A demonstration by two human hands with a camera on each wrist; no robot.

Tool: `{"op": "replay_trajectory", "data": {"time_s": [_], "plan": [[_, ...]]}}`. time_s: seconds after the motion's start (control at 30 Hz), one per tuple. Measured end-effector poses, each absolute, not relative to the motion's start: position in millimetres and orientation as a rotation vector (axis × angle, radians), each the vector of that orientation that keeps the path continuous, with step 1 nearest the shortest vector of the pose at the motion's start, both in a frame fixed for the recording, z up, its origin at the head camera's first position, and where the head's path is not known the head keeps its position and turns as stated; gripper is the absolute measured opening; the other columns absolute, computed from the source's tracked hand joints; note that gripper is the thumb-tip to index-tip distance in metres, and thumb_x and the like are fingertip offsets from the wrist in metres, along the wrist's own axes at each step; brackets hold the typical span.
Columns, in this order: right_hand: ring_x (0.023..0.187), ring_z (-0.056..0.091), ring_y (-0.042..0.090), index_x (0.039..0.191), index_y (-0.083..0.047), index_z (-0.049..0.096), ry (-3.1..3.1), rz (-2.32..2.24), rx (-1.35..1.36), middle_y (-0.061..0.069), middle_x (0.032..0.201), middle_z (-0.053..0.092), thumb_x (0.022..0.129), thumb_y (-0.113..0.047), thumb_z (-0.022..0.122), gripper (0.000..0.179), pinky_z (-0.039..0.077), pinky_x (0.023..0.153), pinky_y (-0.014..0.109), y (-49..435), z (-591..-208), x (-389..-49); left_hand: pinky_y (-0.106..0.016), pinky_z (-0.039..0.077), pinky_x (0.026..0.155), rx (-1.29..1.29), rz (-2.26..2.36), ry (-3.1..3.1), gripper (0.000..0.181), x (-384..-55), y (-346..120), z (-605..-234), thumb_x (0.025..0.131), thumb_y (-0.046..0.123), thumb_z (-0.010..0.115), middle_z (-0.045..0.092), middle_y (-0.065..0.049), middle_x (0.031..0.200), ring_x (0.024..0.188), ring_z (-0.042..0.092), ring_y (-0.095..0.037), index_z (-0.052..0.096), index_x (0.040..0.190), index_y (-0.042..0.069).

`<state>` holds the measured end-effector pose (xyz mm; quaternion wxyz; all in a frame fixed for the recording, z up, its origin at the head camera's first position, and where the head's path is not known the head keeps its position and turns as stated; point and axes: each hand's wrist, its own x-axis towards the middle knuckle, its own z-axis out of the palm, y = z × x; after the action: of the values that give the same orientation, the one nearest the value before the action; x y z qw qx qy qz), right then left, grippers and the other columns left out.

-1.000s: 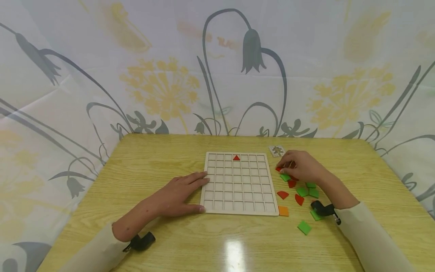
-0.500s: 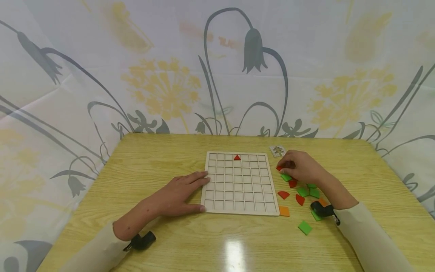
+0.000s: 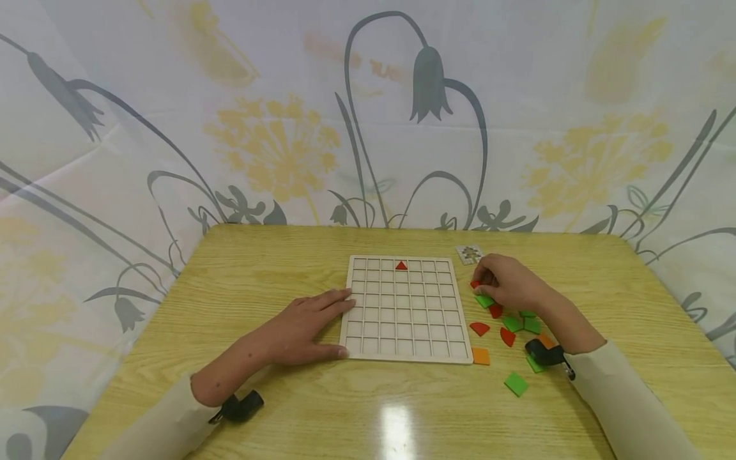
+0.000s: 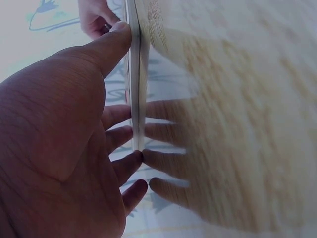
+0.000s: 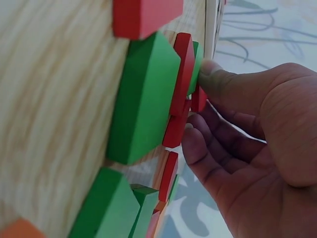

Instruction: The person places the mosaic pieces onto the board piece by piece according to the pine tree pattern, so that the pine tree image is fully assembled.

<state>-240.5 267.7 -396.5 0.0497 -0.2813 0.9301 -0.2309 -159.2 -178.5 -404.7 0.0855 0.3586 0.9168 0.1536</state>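
A pale wooden grid board (image 3: pixel 404 313) lies mid-table, a red triangle tile (image 3: pixel 401 266) in its far row. My left hand (image 3: pixel 305 329) rests at the board's left edge, fingers spread; in the left wrist view the thumb and fingertips (image 4: pixel 130 163) meet that edge. Right of the board, my right hand (image 3: pixel 508 281) reaches down into loose coloured tiles. Its thumb and fingers pinch a red tile (image 3: pixel 475 284), mostly hidden by the fingers. Just below the fingertips lie a green tile (image 3: pixel 485 301) and another red tile (image 3: pixel 496 311). In the right wrist view, red and green tiles crowd the fingertips.
Nearer me are red quarter-round tiles (image 3: pixel 480 329), green squares (image 3: pixel 516 384) and an orange square (image 3: pixel 480 356) against the board's corner. A small patterned card (image 3: pixel 469 255) lies beyond the right hand. A flower-printed cloth (image 3: pixel 368 128) hangs behind the table (image 3: pixel 276 255).
My right hand has drawn slightly to the right, its fingers curling closer round the red tile. My left hand stays at the board's edge.
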Motion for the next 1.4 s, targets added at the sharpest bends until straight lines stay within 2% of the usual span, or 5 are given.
{"op": "replay_trajectory", "data": {"time_s": [0.43,0.53,0.77,0.93,1.4], "plan": [[0.078,0.062,0.013,0.102,-0.008,0.067,2.792,-0.818,-0.793,-0.001,0.089,0.068,0.102,-0.007,0.072,0.005,0.052,0.069,0.032,268,-393,-240,-0.065,0.03,0.12,1.056,0.469,2.724,0.088,-159,-178,-404,0.1,0.061,0.066,0.021,-0.004,0.177,0.16,0.028,-0.031,0.033,0.169,0.017],[0.08,0.063,0.013,0.105,-0.006,0.068,2.79,-0.844,-0.8,0.0,0.091,0.069,0.103,-0.007,0.07,0.003,0.053,0.071,0.032,267,-392,-240,-0.065,0.03,0.12,1.061,0.468,2.725,0.088,-159,-178,-404,0.1,0.061,0.065,0.021,-0.004,0.177,0.16,0.028,-0.031,0.032,0.169,0.017],[0.086,0.067,0.014,0.116,0.0,0.074,2.833,-0.844,-0.867,0.003,0.1,0.071,0.103,-0.001,0.066,0.015,0.057,0.077,0.035,262,-389,-240,-0.063,0.029,0.121,1.062,0.457,2.729,0.088,-159,-178,-404,0.1,0.061,0.065,0.021,-0.004,0.177,0.16,0.028,-0.03,0.032,0.169,0.018],[0.092,0.069,0.018,0.113,-0.001,0.074,2.833,-0.834,-0.88,0.005,0.103,0.068,0.103,0.004,0.063,0.016,0.058,0.08,0.038,258,-386,-240,-0.065,0.03,0.12,1.07,0.46,2.732,0.088,-159,-178,-405,0.101,0.061,0.065,0.022,-0.005,0.177,0.16,0.029,-0.031,0.032,0.169,0.017],[0.089,0.063,0.017,0.105,-0.006,0.072,2.804,-0.864,-0.946,0.001,0.097,0.068,0.104,-0.002,0.066,0.007,0.054,0.075,0.035,242,-378,-241,-0.065,0.031,0.119,1.071,0.468,2.732,0.086,-158,-178,-403,0.102,0.059,0.065,0.023,-0.007,0.176,0.159,0.03,-0.033,0.033,0.168,0.015]]}}
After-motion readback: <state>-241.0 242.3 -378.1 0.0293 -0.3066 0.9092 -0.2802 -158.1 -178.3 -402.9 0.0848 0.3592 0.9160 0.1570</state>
